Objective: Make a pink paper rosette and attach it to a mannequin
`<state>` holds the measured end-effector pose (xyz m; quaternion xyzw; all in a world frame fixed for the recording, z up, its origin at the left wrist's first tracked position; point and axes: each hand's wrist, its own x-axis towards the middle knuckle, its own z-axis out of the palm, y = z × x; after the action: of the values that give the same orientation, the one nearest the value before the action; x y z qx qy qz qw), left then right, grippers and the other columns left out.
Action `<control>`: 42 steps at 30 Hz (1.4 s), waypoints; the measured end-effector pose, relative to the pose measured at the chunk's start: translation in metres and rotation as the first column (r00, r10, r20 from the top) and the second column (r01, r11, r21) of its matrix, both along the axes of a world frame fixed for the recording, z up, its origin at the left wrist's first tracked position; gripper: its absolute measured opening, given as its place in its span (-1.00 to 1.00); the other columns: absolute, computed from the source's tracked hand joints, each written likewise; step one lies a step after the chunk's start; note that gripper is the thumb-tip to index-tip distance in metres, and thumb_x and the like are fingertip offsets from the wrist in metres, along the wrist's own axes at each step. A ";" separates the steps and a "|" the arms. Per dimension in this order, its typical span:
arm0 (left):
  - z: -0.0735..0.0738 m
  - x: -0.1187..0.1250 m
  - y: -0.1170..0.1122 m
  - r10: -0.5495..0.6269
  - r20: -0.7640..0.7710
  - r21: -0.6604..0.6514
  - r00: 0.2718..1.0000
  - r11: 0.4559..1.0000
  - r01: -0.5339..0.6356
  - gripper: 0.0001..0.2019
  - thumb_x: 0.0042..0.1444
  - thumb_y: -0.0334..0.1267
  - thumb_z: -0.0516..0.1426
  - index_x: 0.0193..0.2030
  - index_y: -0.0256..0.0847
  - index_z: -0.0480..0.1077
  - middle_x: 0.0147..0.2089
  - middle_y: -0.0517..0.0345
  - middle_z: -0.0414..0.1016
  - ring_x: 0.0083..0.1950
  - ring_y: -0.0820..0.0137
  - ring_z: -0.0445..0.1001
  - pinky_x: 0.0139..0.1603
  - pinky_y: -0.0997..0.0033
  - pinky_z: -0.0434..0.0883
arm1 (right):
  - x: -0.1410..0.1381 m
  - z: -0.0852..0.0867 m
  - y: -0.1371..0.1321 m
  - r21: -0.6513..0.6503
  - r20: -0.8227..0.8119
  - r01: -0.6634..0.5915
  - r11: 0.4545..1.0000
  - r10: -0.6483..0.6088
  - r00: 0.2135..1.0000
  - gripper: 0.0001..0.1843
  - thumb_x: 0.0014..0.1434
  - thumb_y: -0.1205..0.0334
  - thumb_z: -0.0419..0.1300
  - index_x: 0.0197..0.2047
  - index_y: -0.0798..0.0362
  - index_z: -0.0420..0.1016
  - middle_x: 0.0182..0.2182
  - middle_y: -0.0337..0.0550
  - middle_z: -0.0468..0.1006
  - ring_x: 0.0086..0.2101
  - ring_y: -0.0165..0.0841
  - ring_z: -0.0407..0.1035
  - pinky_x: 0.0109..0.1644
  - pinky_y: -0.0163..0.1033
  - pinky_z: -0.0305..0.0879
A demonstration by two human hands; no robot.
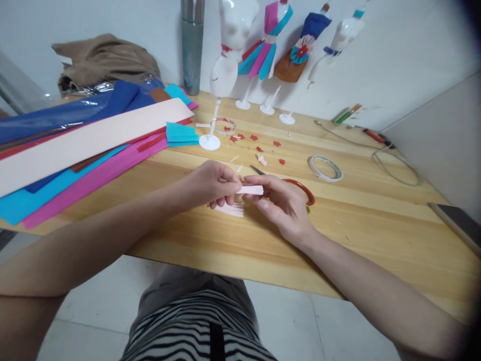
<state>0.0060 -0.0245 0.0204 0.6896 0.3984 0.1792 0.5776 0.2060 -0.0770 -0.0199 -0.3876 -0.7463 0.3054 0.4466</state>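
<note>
Between my hands is a narrow pale pink strip (251, 190), paper or fabric. My left hand (212, 184) pinches its left end between thumb and fingers. My right hand (283, 203) curves around the other end with thumb and fingers apart; whether it touches the strip I cannot tell. Below my left fingers lies a pleated or fringed pale pink piece (231, 209) on the table. Red-handled scissors (306, 190) lie partly hidden behind my right hand, blades pointing left. Small red flower cut-outs (254, 138) and pale scraps (262, 160) are scattered beyond my hands.
Coloured sheets (97, 130) are piled at left. A bare white mannequin (225, 70) stands behind my hands, with several dressed ones (268, 40) along the wall. A tape roll (325, 168), a cable (398, 173) and a phone-like dark slab (460, 225) lie at right.
</note>
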 end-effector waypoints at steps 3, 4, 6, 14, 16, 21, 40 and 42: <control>-0.003 0.001 -0.004 0.028 -0.045 0.448 0.999 0.894 -0.005 -0.84 0.12 -0.38 0.12 -0.45 -0.28 0.49 -0.56 0.24 0.44 -0.52 0.53 0.35 -0.48 0.54 0.22 | -0.001 0.000 0.000 0.027 0.029 0.108 0.994 -0.109 0.994 -0.71 0.21 0.11 0.25 -0.02 0.00 0.50 -0.18 -0.07 0.64 -0.29 -0.25 0.52 -0.25 -0.11 0.47; -0.004 0.001 -0.005 0.026 -0.053 0.559 0.998 0.829 0.008 -0.84 0.14 -0.36 0.12 -0.41 -0.28 0.51 -0.52 0.22 0.49 -0.47 0.52 0.38 -0.42 0.53 0.23 | -0.002 0.000 0.000 0.053 0.048 0.149 0.987 -0.151 0.987 -0.76 0.20 0.11 0.26 -0.07 -0.01 0.52 -0.23 -0.09 0.64 -0.32 -0.26 0.51 -0.26 -0.12 0.46; -0.006 0.001 -0.007 0.008 -0.076 0.680 0.997 0.731 0.046 -0.84 0.18 -0.34 0.13 -0.36 -0.26 0.54 -0.42 0.17 0.57 -0.38 0.49 0.43 -0.34 0.52 0.25 | -0.004 0.001 0.000 0.104 0.064 0.203 0.974 -0.211 0.975 -0.88 0.20 0.15 0.26 -0.20 -0.02 0.53 -0.33 -0.14 0.62 -0.39 -0.30 0.46 -0.29 -0.14 0.43; -0.013 0.001 -0.005 -0.009 -0.076 0.721 0.997 0.690 0.062 -0.95 0.11 -0.35 0.23 -0.28 -0.23 0.53 -0.42 0.25 0.55 -0.41 0.52 0.41 -0.35 0.56 0.25 | -0.004 0.005 -0.001 0.235 0.082 0.238 0.942 -0.263 0.961 -0.95 0.19 0.28 0.26 -0.33 0.02 0.51 -0.45 -0.23 0.57 -0.46 -0.38 0.42 -0.35 -0.22 0.34; -0.014 0.000 -0.004 0.019 -0.064 0.739 0.998 0.673 0.035 -0.95 0.12 -0.38 0.20 -0.34 -0.25 0.52 -0.46 0.26 0.52 -0.44 0.54 0.39 -0.36 0.56 0.24 | -0.004 0.006 -0.001 0.266 0.107 0.204 0.942 -0.239 0.965 -0.97 0.20 0.29 0.25 -0.31 0.02 0.51 -0.45 -0.23 0.57 -0.46 -0.38 0.42 -0.36 -0.22 0.34; -0.015 -0.001 -0.003 0.086 -0.079 0.763 0.993 0.647 0.004 -0.90 0.10 -0.41 0.16 -0.39 -0.25 0.50 -0.49 0.26 0.49 -0.47 0.54 0.34 -0.39 0.54 0.22 | -0.005 0.008 0.001 0.386 0.160 0.111 0.916 -0.185 0.970 -0.88 0.18 0.34 0.27 -0.18 0.01 0.51 -0.29 -0.09 0.61 -0.26 -0.24 0.50 -0.19 -0.11 0.44; -0.016 -0.002 0.003 -0.057 -0.158 0.725 0.986 0.671 0.155 -0.88 0.16 -0.37 0.16 -0.31 -0.21 0.56 -0.36 0.18 0.62 -0.32 0.46 0.50 -0.28 0.53 0.29 | 0.001 0.002 0.004 0.065 0.039 0.182 0.981 -0.185 0.982 -0.86 0.24 0.24 0.19 -0.36 -0.02 0.52 -0.47 -0.20 0.58 -0.43 -0.31 0.46 -0.34 -0.16 0.39; -0.015 -0.002 0.003 -0.020 -0.140 0.726 0.990 0.678 0.116 -0.88 0.14 -0.38 0.17 -0.32 -0.21 0.56 -0.37 0.19 0.61 -0.34 0.47 0.48 -0.29 0.53 0.29 | 0.001 0.005 0.003 0.115 0.041 0.193 0.974 -0.199 0.979 -0.88 0.25 0.22 0.20 -0.33 -0.02 0.51 -0.42 -0.18 0.60 -0.40 -0.30 0.47 -0.31 -0.14 0.41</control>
<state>0.0043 -0.0217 0.0057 0.8867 0.3016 0.2600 0.2348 0.2069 -0.0742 -0.0153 -0.4418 -0.7318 0.2077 0.4755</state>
